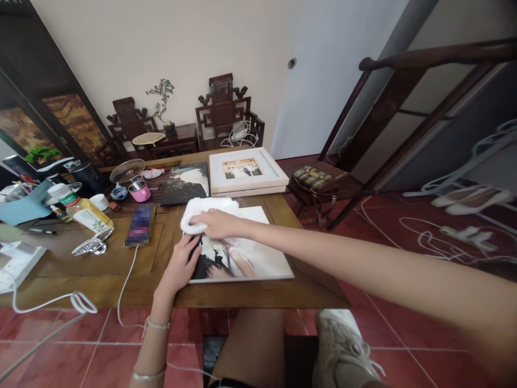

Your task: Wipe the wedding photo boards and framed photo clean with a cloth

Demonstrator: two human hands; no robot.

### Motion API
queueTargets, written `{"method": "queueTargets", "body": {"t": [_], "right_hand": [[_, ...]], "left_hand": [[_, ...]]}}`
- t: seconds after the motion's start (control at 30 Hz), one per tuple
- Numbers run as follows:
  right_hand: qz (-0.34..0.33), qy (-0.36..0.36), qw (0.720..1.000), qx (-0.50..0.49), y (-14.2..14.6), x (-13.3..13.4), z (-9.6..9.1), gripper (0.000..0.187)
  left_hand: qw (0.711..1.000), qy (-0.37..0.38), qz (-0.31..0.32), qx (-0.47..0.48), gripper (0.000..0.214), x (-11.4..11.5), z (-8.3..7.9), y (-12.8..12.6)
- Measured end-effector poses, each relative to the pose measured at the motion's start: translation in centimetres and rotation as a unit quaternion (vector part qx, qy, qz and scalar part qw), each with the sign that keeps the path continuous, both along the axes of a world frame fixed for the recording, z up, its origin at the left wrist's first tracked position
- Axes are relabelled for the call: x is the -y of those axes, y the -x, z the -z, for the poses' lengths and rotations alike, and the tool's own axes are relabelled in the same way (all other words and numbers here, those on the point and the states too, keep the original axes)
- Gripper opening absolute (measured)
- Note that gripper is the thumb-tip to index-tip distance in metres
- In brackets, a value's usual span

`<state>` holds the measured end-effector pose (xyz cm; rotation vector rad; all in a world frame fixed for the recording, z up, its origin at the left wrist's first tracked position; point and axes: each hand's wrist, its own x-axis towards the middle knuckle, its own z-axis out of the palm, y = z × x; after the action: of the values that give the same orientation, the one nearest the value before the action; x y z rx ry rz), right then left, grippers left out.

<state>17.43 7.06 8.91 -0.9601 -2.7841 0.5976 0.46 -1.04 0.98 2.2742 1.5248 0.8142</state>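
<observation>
On the surface (151, 285), the right hand (220, 222) grips a white cloth (194, 211) against a photo panel (244, 257), whose edge the loosely spread left hand (184, 257) touches.

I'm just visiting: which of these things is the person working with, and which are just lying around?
In use:
- white cloth, right hand on it
- large photo panel, left hand at its edge

Lying about, untouched:
- framed picture
- phone
- pink mug
- bottle
- plaid bag on a chair

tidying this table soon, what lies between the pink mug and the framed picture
A dark photo panel lies between them in the head view.
</observation>
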Motion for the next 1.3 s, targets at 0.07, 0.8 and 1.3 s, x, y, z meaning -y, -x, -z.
{"method": "queueTargets", "body": {"t": [0.07, 0.8, 1.3], "right_hand": [[-0.001, 0.005, 1.000, 0.013, -0.7, -0.2, -0.1, 0.055], [0.058, -0.044, 0.993, 0.096, -12.5, 11.3, 3.6, 0.066], [0.034, 0.003, 0.997, 0.075, -14.4, 5.9, 2.3, 0.064]], "left_hand": [[1.000, 0.004, 0.001, 0.005, 0.043, 0.0, 0.1, 0.1], [0.999, 0.017, 0.011, 0.030, 0.047, -0.1, 0.2, 0.1], [0.999, 0.013, 0.021, 0.034, 0.047, -0.2, 0.4, 0.3]]}}
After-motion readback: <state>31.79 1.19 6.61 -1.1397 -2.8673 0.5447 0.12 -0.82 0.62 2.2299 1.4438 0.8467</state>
